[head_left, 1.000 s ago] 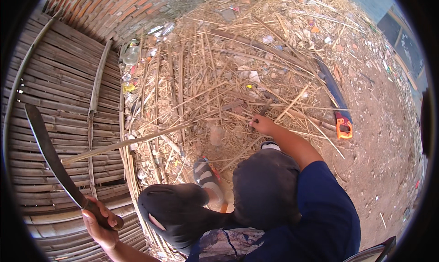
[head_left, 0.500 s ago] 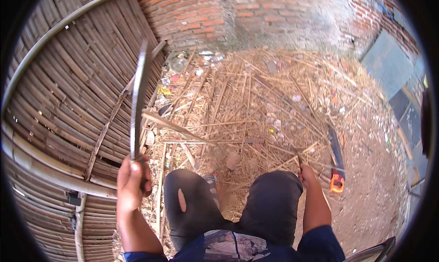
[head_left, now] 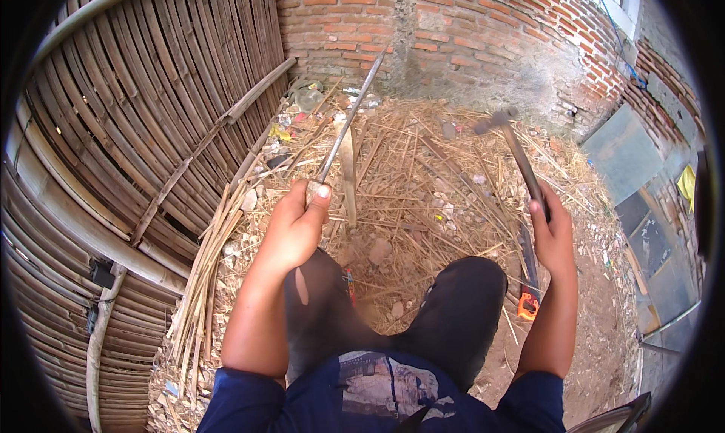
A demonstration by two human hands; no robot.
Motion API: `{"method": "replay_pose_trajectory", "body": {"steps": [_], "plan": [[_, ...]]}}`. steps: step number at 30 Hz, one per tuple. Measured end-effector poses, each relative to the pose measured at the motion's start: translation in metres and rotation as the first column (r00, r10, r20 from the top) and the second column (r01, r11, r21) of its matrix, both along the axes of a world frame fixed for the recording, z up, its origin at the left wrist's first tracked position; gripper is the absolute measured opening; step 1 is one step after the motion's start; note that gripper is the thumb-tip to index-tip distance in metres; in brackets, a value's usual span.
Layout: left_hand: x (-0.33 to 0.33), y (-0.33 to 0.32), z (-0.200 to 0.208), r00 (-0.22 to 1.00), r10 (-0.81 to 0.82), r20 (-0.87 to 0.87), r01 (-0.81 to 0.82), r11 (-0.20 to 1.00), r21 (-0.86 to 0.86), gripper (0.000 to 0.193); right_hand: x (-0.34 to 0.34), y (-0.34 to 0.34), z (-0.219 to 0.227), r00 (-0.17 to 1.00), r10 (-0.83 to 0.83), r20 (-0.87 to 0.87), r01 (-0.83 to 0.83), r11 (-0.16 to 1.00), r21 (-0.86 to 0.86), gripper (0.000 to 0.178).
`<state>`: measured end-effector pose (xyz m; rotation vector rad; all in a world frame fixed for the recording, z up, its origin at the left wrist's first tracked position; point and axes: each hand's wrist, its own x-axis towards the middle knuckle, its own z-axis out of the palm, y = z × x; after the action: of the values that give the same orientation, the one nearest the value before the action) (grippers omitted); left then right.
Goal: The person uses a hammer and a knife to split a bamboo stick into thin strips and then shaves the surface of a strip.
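In my left hand (head_left: 294,225), closed round its grip, is a machete (head_left: 361,104), its long blade slanting up and away to the right, seen nearly edge-on. A pale bamboo strip (head_left: 348,178) stands close to upright beside the blade. Its top meets the blade in the view; whether the blade is sunk into it I cannot tell. My right hand (head_left: 555,235) grips the dark handle of a hammer (head_left: 521,157), raised to the right with its head blurred at the top. Both hands are above and beyond my knees.
A handsaw (head_left: 528,305) with an orange handle lies right of my right knee. Split bamboo strips (head_left: 198,289) are piled at the left, along a bamboo wall (head_left: 177,101). Chips and sticks litter the ground (head_left: 423,176). A brick wall (head_left: 476,25) stands behind.
The machete has swung from upright at the left to a rightward slant over the middle. The bamboo strip has gone from lying to standing. My right hand has lifted the hammer into clear view.
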<state>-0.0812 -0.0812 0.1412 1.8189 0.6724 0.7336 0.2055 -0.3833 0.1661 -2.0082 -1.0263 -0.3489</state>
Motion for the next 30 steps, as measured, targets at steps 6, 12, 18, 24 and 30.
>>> {"method": "replay_pose_trajectory", "body": {"steps": [6, 12, 18, 24, 30], "plan": [[-0.006, -0.011, 0.008, 1.000, -0.010, 0.004, 0.010, 0.996, -0.083, 0.036, -0.073, 0.055, 0.095, 0.922, 0.090, 0.376, -0.113, 0.993, 0.040, 0.041], [0.000, -0.009, -0.006, 1.000, 0.023, 0.009, -0.024, 0.994, 0.104, 0.038, -0.079, 0.096, 0.092, 0.841, 0.108, 0.530, -0.140, 0.990, 0.020, 0.040], [-0.001, -0.006, 0.001, 1.000, 0.021, 0.004, -0.021, 1.000, -0.005, 0.038, -0.087, 0.105, 0.082, 0.856, 0.129, 0.500, -0.121, 0.991, -0.049, 0.042], [-0.005, -0.014, 0.006, 0.999, -0.032, 0.023, 0.033, 0.998, -0.059, 0.039, -0.090, 0.106, 0.084, 0.889, 0.131, 0.439, -0.161, 0.987, 0.031, 0.042], [-0.002, -0.013, 0.010, 0.999, -0.031, 0.023, 0.035, 0.985, -0.170, 0.039, -0.082, 0.119, 0.059, 0.925, 0.191, 0.329, -0.156, 0.979, -0.129, 0.045]]}}
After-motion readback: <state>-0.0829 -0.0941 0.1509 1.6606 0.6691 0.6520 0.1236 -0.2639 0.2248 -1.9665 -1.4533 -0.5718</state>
